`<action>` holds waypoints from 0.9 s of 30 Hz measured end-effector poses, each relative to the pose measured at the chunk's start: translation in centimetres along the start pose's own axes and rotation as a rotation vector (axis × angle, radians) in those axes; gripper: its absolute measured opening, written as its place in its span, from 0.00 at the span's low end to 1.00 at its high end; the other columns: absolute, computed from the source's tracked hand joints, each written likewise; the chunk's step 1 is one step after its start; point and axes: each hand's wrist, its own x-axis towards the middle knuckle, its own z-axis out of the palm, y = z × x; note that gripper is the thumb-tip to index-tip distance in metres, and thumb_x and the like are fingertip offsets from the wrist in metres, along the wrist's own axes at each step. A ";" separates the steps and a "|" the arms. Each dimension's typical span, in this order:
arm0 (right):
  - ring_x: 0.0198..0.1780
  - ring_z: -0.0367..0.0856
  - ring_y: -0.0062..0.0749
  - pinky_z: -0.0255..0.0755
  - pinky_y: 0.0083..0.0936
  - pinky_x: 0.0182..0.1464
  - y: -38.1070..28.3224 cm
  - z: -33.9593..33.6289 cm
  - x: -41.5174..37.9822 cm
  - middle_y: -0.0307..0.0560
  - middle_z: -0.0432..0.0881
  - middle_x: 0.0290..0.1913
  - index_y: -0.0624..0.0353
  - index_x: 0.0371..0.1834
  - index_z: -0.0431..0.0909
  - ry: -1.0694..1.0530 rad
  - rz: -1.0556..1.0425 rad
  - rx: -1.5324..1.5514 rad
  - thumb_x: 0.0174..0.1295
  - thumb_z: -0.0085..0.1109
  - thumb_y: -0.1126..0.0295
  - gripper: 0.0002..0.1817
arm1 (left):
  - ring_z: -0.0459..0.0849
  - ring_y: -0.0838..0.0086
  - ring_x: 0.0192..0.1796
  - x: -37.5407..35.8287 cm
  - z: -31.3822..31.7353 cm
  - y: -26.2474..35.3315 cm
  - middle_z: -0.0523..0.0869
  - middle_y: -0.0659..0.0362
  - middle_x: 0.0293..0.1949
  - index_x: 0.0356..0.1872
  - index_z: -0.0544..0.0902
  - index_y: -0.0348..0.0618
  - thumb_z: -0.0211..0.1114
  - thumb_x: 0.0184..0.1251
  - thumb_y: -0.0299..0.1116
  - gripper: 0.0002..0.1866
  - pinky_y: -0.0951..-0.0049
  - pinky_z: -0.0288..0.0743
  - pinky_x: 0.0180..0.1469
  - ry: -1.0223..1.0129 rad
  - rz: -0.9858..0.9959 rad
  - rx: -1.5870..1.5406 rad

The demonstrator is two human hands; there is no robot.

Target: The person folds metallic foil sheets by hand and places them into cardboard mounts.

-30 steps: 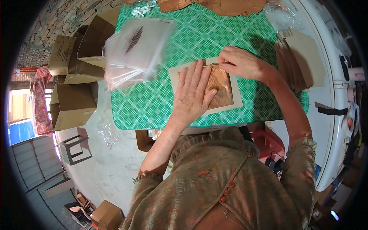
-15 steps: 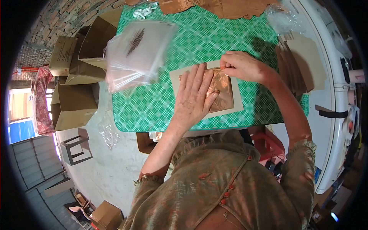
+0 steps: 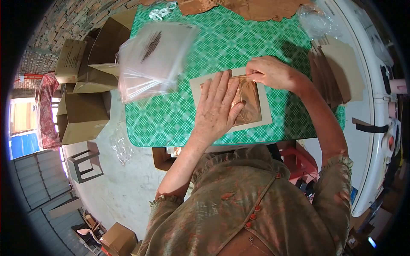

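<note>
Both hands are at work on one copper-coloured foil sheet (image 3: 247,102), which lies on a beige card backing (image 3: 264,112) near the front edge of the green checked tablecloth (image 3: 222,42). The left hand (image 3: 218,109) lies flat and open, fingers spread, pressing the foil down onto the card from its near-left side. The right hand (image 3: 268,72) is closed in a pinch at the foil's far edge, thumb and fingertips gripping that edge, or something thin along it; which of the two is too small to tell.

As a judgement, the work looks partway through: the foil already sits roughly square on the card and is held down, but it shows creases and its far edge is not yet released, so smoothing or aligning seems left to do.

Measured from the card, a stack of clear plastic bags (image 3: 149,59) lies to the far left, overhanging the table edge. More copper-coloured material (image 3: 252,7) lies at the far end of the cloth, beyond the card, with small clear plastic pieces (image 3: 161,12) to its left. A pile of further beige cards (image 3: 337,70) sits to the right of the card, and crumpled clear film (image 3: 314,19) lies beyond that pile. Open cardboard boxes (image 3: 85,106) stand on the floor past the bags. None of these touches the card, so nothing appears to stand in the hands' way.
</note>
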 end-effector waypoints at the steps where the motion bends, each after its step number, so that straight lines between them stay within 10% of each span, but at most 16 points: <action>1: 0.42 0.82 0.52 0.75 0.42 0.46 0.0 0.1 0.0 0.53 0.83 0.38 0.64 0.40 0.80 -0.007 -0.003 -0.002 0.70 0.58 0.67 0.09 | 0.53 0.54 0.85 0.0 0.0 0.0 0.58 0.48 0.83 0.80 0.64 0.41 0.50 0.83 0.55 0.35 0.48 0.46 0.84 -0.002 0.001 0.002; 15: 0.35 0.80 0.48 0.76 0.39 0.42 -1.9 -1.9 1.4 0.57 0.84 0.35 0.67 0.41 0.80 -0.295 0.304 0.174 0.75 0.51 0.61 0.17 | 0.59 0.50 0.82 0.0 0.2 0.0 0.64 0.48 0.81 0.77 0.69 0.37 0.55 0.80 0.52 0.35 0.44 0.53 0.81 0.058 0.033 -0.021; 27: 0.42 0.85 0.58 0.78 0.48 0.46 -1.9 -0.8 3.0 0.60 0.86 0.37 0.65 0.38 0.83 -0.387 0.264 -0.321 0.73 0.48 0.63 0.18 | 0.55 0.54 0.84 0.1 0.1 -0.1 0.61 0.55 0.83 0.80 0.66 0.46 0.51 0.83 0.55 0.34 0.47 0.47 0.84 -0.023 -0.007 -0.013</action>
